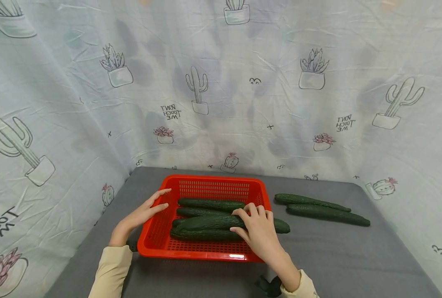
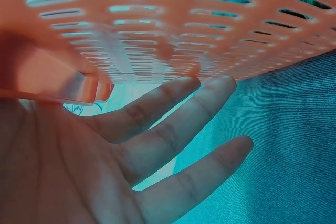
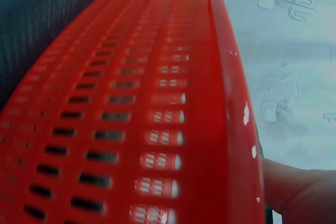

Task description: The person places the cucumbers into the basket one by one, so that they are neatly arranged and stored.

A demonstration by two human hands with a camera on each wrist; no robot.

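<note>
A red slotted plastic basket (image 1: 202, 254) holds several dark green cucumbers (image 1: 213, 203), lying lengthwise side by side. My right hand (image 1: 261, 232) grips the upper cucumber (image 1: 209, 222) from above near its right part, thumb on the near side. That cucumber's right end sticks out past the basket's right rim. In the right wrist view the basket wall covers most of the hand. My left hand (image 1: 140, 215) is at the left rim, thumb and one finger extended over the inside. In the left wrist view three straight fingers (image 2: 173, 135) lie along the wall's outer side.
Two more cucumbers (image 1: 327, 213) lie close together on the grey table (image 1: 336, 252), right of the basket. A pale curtain (image 1: 221, 95) printed with cacti hangs behind the table and along its sides.
</note>
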